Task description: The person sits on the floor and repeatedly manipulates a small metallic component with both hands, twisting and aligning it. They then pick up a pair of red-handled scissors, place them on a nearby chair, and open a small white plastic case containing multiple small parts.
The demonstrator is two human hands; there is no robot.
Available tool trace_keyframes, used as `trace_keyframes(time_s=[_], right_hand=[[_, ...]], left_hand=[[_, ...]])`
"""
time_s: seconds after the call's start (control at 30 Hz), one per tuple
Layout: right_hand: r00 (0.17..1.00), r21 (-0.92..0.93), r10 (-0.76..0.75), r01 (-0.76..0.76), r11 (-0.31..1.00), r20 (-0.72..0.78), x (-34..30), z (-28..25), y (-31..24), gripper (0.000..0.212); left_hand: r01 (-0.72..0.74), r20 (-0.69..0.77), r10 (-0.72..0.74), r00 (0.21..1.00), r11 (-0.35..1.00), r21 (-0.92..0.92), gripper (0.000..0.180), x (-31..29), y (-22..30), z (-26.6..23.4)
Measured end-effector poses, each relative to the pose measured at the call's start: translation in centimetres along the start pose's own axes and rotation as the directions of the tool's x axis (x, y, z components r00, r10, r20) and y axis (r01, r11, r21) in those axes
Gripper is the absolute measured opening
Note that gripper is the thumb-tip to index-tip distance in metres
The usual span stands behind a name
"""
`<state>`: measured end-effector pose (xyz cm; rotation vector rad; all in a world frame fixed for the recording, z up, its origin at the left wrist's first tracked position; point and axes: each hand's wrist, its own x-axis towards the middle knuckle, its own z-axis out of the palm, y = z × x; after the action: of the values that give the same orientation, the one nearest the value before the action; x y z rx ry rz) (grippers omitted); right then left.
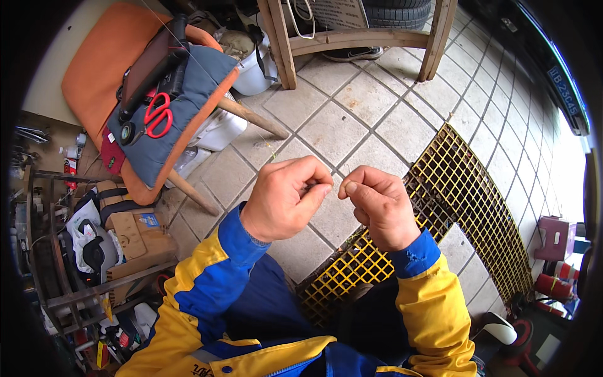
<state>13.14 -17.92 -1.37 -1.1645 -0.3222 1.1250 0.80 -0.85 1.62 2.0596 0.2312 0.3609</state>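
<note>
My left hand (282, 200) is closed in a pinch, thumb tip against the curled fingers. Close beside it, with a narrow gap between, my right hand (382, 206) is also pinched, its thumb pressed to the forefinger. Whatever they hold is too fine to make out; faint thread-like traces show near the fingertips. Both hands are raised in front of my body, above the tiled floor (330, 135). To the upper left, red-handled scissors (157, 117) lie on a grey-blue cushion (210, 72) on an orange chair (94, 69). A thin line runs across above the cushion.
Yellow floor grating (468, 182) runs below and right of my hands. A wooden-legged stand (358, 43) is ahead, with tires (399, 14) behind it. At left, a metal rack (94, 290) holds a cardboard box (135, 242). A car's edge (553, 69) shows at the upper right.
</note>
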Motion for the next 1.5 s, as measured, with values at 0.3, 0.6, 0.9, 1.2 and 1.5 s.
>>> trace_keyframes(time_s=[0.3,0.6,0.9,1.2,1.5], right_hand=[[0.998,0.184,0.058,-0.061,0.981,0.019,-0.4,0.3,-0.1,0.012],[0.990,0.170,0.137,-0.140,0.976,0.026,0.8,-1.1,-0.8,0.016],[0.982,0.175,0.145,-0.164,0.971,0.118,1.0,-1.5,-1.9,0.014],[0.982,0.043,0.129,-0.135,0.990,0.136,0.3,-0.6,-3.9,0.019],[0.998,-0.326,-0.050,0.061,0.943,0.044,1.8,0.7,-7.0,0.015]], left_hand=[[-0.033,0.001,0.033,0.999,0.999,-0.017,0.003,-0.3,0.2,-0.1],[0.265,0.176,-0.211,0.962,0.878,-0.399,0.013,0.3,-1.6,1.0],[-0.073,0.036,0.079,0.996,0.985,-0.156,0.019,1.0,-0.2,1.0],[0.054,0.042,-0.041,0.998,0.911,-0.408,0.005,0.7,-1.1,0.7],[0.267,0.212,-0.178,0.961,0.804,-0.532,0.014,2.7,-0.4,-2.6]])
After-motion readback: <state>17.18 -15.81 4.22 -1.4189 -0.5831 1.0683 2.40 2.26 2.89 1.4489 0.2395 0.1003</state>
